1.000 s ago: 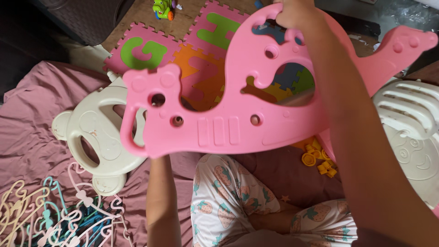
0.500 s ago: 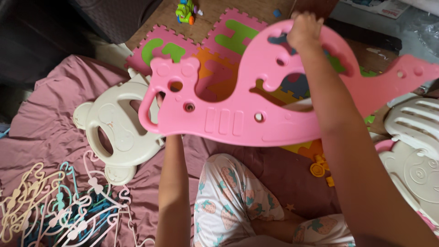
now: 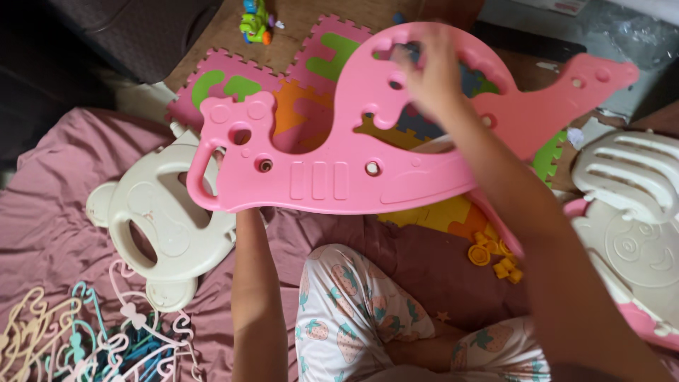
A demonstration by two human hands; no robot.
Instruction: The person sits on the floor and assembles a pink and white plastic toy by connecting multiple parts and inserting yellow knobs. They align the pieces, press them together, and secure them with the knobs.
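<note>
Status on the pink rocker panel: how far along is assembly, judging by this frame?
Done: nothing looks joined yet. In hand: the pink panel is held up off the floor, right hand gripping its top cut-out; the left hand is hidden behind its lower edge. Left: the cream bear panel, the cream slatted piece and the yellow fasteners all lie loose on the floor.

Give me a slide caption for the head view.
Right hand grips a pink animal-shaped plastic panel held above a maroon blanket, beside a cream bear-shaped panel.
</note>
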